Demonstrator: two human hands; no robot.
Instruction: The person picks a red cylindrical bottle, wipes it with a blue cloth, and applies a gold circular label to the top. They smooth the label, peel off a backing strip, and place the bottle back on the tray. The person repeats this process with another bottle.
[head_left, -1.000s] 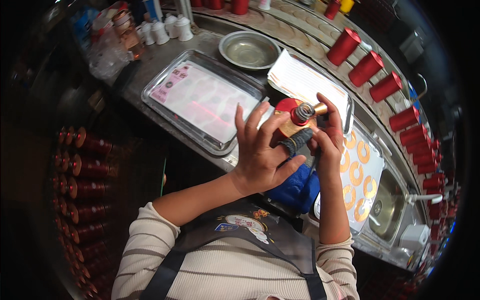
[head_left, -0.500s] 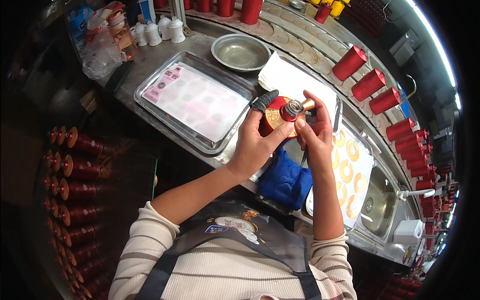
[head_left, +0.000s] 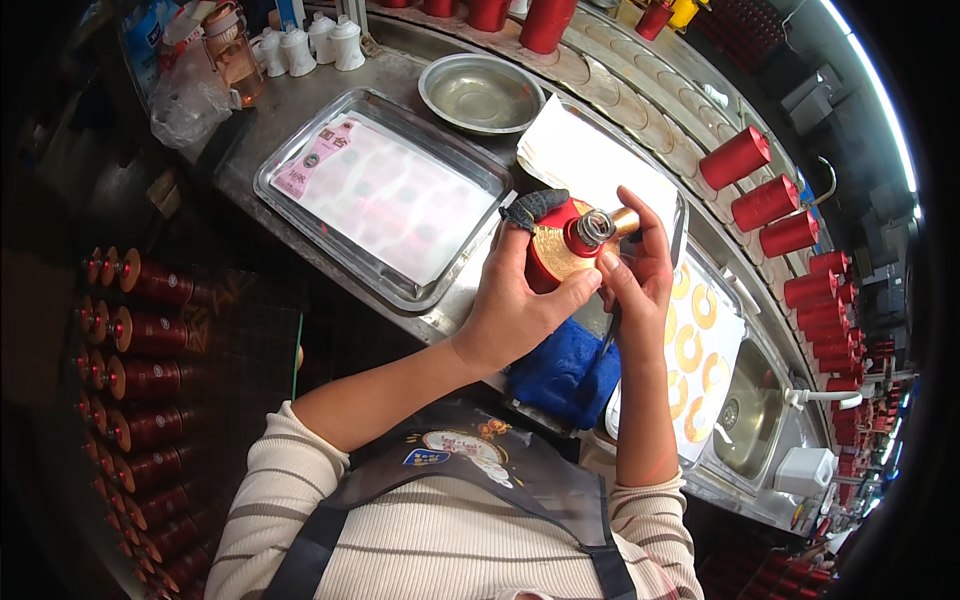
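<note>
Item: red bottle (head_left: 556,252) with gold collar and metal cap, held at chest height above a blue cloth (head_left: 562,370). Our left hand (head_left: 520,305) wraps its body, thumb against the collar; our right hand (head_left: 640,275) pinches the neck. Behind: steel tray (head_left: 290,165), round dish (head_left: 480,92).

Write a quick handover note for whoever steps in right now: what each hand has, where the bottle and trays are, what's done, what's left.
Left hand: wrapped round the red bottle, held up over the counter edge.
Right hand: fingertips at the bottle's metal cap, a thin dark tool hanging from it.
Gold round label on the bottle's shoulder looks placed.
Sheet of gold ring labels lies at the right, blue cloth below the hands, steel tray with a pink sheet at the left.
Left: cannot tell what the neck needs; red bottles wait in racks.
</note>
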